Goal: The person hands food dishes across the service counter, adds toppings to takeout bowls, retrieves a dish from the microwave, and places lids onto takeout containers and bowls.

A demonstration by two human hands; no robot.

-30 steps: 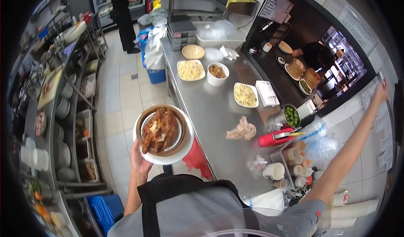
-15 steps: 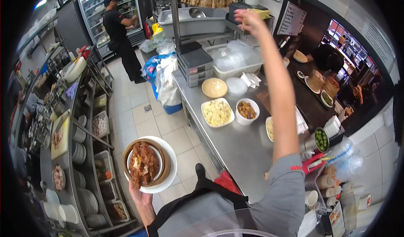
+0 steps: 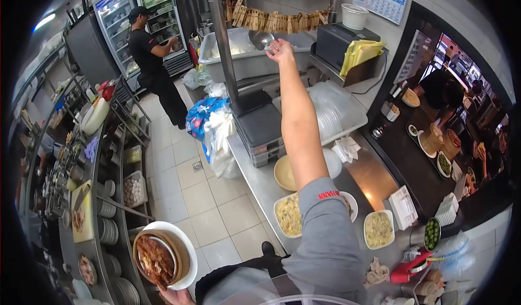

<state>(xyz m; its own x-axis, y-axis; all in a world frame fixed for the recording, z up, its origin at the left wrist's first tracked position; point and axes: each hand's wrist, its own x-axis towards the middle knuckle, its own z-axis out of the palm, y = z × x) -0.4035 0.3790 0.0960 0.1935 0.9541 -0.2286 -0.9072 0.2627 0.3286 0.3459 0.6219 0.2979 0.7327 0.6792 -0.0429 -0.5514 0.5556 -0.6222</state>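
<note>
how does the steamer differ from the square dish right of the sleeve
The steamer is round and brown; the square dish is white. The steamer, on a plate in the left hand, holds reddish food; the dish, on the counter, holds pale yellow food. Both are uncovered.

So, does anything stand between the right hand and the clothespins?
Nothing visible does: the clothespins hang above the right hand in the view, and the metal bowl shows to the left of its fingers.
</note>
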